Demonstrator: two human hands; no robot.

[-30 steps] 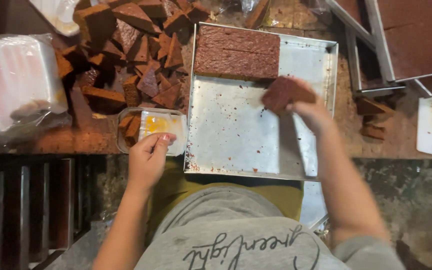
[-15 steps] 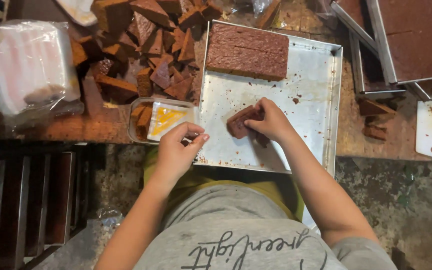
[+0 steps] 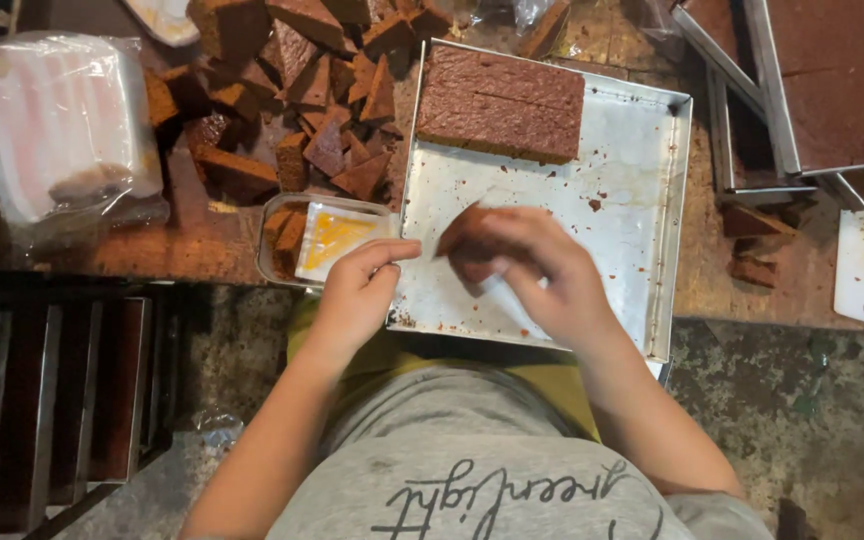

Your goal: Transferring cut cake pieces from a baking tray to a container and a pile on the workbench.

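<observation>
The right hand (image 3: 532, 270) is gripping a brown cake slice (image 3: 464, 235), its long axis slanting up-right over the tray (image 3: 552, 300); the left hand (image 3: 357, 290), fingers curled empty, is touching a plastic box (image 3: 327, 238).

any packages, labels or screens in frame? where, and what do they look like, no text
Clear plastic bag: far left on the wooden table, bulging, holding pale white and pink stacked items.
Small clear container: left of the metal tray, by the left hand, rectangular, with a yellow and white label on top.
Crumpled clear plastic: top edge, above the tray.
No screens or signs.
</observation>
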